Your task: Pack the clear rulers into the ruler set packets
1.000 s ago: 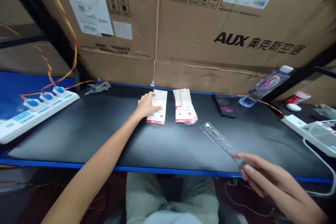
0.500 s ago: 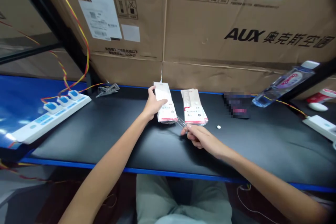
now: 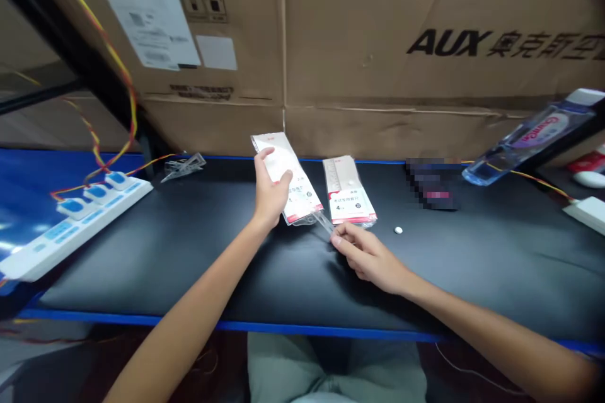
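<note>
My left hand is closed around a white-and-red ruler-set packet, thumb on its front, and holds it tilted above the black mat. From the packet's lower right corner sticks out a clear plastic ruler. Its outer end is pinched between the thumb and forefinger of my right hand; the other end is hidden in the packet. A second ruler-set packet lies on the mat just right of the first, with a ruler scale showing through its upper part.
A small white button-like piece lies right of the packets. Clear plastic pieces rest at the back left, near a white power strip. A dark pouch and a slanted bottle are at right. Cardboard boxes stand behind.
The held packet has tilted further, its top leaning left. The clear ruler now shows more plainly between packet and right hand. The whole view has shifted slightly.
</note>
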Action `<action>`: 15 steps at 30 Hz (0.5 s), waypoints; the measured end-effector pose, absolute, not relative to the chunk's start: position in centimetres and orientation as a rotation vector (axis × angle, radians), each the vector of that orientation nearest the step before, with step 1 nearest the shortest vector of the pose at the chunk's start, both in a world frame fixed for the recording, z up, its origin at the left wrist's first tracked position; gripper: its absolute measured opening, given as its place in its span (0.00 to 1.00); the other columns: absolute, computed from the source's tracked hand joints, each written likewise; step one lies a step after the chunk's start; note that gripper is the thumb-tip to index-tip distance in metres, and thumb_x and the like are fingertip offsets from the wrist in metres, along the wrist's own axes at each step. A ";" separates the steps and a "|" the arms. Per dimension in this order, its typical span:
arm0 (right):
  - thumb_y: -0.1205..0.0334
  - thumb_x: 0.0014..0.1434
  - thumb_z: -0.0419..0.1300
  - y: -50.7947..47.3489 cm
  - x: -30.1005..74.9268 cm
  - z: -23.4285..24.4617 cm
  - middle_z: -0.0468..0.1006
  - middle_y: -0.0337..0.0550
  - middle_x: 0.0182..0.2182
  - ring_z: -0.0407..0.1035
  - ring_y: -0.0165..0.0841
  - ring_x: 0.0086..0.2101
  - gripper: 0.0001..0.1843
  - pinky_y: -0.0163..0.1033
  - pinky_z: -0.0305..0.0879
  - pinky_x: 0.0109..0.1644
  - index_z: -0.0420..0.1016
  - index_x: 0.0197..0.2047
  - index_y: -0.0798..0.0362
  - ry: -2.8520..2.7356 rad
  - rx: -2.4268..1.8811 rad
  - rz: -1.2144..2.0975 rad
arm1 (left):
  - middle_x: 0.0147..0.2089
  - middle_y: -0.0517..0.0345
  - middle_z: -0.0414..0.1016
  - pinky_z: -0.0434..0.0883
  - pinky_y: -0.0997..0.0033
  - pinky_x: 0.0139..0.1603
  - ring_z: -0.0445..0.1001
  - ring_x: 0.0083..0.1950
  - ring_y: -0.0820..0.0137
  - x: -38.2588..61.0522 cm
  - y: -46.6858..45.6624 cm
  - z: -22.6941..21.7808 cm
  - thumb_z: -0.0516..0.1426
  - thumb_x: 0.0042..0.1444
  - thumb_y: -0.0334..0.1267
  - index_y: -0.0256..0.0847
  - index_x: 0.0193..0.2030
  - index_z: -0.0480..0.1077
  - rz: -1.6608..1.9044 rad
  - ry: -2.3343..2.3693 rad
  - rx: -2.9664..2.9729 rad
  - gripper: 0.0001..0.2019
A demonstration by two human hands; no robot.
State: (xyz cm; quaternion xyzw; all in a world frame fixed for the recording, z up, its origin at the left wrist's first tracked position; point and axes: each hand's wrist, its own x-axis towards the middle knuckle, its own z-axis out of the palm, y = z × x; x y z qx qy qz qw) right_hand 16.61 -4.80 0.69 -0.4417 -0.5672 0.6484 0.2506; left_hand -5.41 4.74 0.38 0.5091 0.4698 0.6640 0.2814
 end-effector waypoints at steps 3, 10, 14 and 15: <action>0.40 0.67 0.57 -5.2 16.8 0.9 0.57 0.28 0.25 0.47 0.20 0.19 0.19 0.27 0.45 0.17 0.66 0.43 0.49 -1.524 -1.156 1.832 | 0.55 0.54 0.71 0.76 0.68 0.44 0.76 0.47 0.67 -4.6 4.1 1.0 0.62 0.56 0.30 0.47 0.57 0.63 1.766 1.261 1.321 0.23; 0.41 0.67 0.58 -5.2 16.8 0.1 0.59 0.28 0.27 0.51 0.20 0.19 0.19 0.26 0.54 0.17 0.64 0.44 0.48 -1.398 -1.101 1.736 | 0.49 0.56 0.73 0.75 0.68 0.43 0.76 0.44 0.67 -4.0 2.9 2.3 0.64 0.56 0.35 0.45 0.52 0.66 1.774 1.246 1.307 0.18; 0.42 0.67 0.59 -5.2 16.7 0.1 0.58 0.27 0.27 0.51 0.19 0.19 0.18 0.26 0.52 0.17 0.64 0.45 0.48 -1.322 -1.042 1.728 | 0.52 0.55 0.73 0.76 0.65 0.49 0.76 0.49 0.65 -3.9 2.4 2.9 0.65 0.55 0.35 0.45 0.52 0.67 1.739 1.198 1.313 0.19; 0.42 0.67 0.59 -5.1 16.8 0.3 0.57 0.27 0.27 0.50 0.19 0.18 0.19 0.26 0.51 0.16 0.64 0.45 0.48 -1.301 -1.035 1.727 | 0.51 0.55 0.74 0.76 0.65 0.49 0.77 0.50 0.64 -3.9 2.3 3.1 0.66 0.54 0.36 0.45 0.52 0.66 1.706 1.162 1.283 0.20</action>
